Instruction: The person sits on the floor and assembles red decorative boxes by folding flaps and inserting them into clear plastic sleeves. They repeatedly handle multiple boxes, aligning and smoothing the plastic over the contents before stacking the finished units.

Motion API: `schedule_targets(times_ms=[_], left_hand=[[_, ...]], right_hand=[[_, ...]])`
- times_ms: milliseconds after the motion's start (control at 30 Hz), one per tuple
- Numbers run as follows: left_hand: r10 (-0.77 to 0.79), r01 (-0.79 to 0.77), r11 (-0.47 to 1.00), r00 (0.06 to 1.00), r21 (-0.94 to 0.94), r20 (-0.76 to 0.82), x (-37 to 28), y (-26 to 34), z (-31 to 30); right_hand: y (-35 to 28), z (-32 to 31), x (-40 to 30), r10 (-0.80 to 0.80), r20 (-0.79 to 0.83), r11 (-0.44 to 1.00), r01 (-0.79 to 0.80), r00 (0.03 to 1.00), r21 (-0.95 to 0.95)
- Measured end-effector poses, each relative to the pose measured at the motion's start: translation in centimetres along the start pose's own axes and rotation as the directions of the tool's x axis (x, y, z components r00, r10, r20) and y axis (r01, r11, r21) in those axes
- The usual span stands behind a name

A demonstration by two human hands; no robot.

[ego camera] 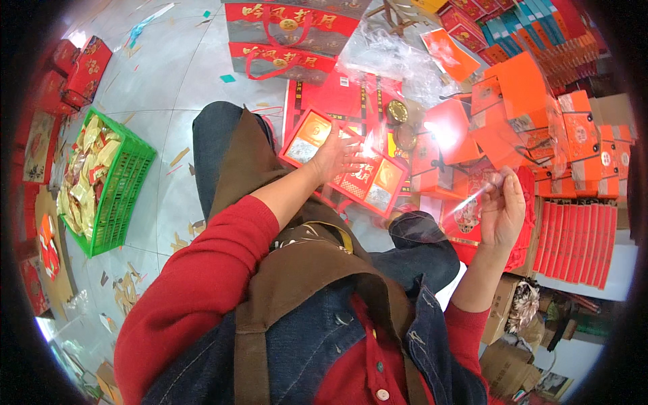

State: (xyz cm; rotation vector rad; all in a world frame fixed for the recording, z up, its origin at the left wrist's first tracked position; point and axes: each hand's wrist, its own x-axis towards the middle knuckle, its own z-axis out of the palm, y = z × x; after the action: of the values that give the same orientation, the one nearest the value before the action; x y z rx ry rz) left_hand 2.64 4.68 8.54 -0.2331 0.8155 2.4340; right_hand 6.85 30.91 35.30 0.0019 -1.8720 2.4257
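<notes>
My left hand (340,156) rests with spread fingers over a long red gift box (354,186), which has orange-gold and silver patterned panels at both ends. Raised at the right, my right hand (501,207) pinches a piece of clear plastic film (468,200) between thumb and fingers. Beneath the gift box lies a larger red box or bag (324,96) with dark patterned bands. Two round gold-coloured tins (397,112) are just beyond the gift box's right part.
A green plastic crate (116,197) full of wrapped packets stands on the tiled floor at left. Red and grey gift bags (288,38) are ahead. Orange boxes (516,101), crumpled clear plastic (390,61) and a row of red boxes (574,243) crowd the right. Cardboard scraps litter the floor.
</notes>
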Motion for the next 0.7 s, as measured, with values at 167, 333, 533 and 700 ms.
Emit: schedule_targets(times_ms=[167, 333, 533, 700], left_hand=[[0.049, -0.063, 0.997, 0.965, 0.046, 0.256, -1.7, 2.8, -0.2], [0.065, -0.090, 0.988, 0.979, 0.122, 0.194, -3.3, 5.4, 0.6], [0.188, -0.169, 0.946, 0.981, 0.276, -0.046, -4.1, 6.4, -0.5], [0.196, -0.007, 0.813, 0.945, 0.583, -0.263, -4.1, 7.9, -1.2]], right_hand=[[3.5, -5.7, 1.0, 0.057, -0.046, 0.994, -0.061, 0.997, -0.092], [10.1, -10.9, 2.2, 0.118, -0.151, 0.992, -0.123, 0.982, -0.028], [17.3, -13.0, 2.7, 0.160, -0.426, 0.974, -0.212, 0.891, -0.079], [21.8, -12.4, 1.8, 0.250, -0.449, 0.940, -0.326, 0.858, -0.101]])
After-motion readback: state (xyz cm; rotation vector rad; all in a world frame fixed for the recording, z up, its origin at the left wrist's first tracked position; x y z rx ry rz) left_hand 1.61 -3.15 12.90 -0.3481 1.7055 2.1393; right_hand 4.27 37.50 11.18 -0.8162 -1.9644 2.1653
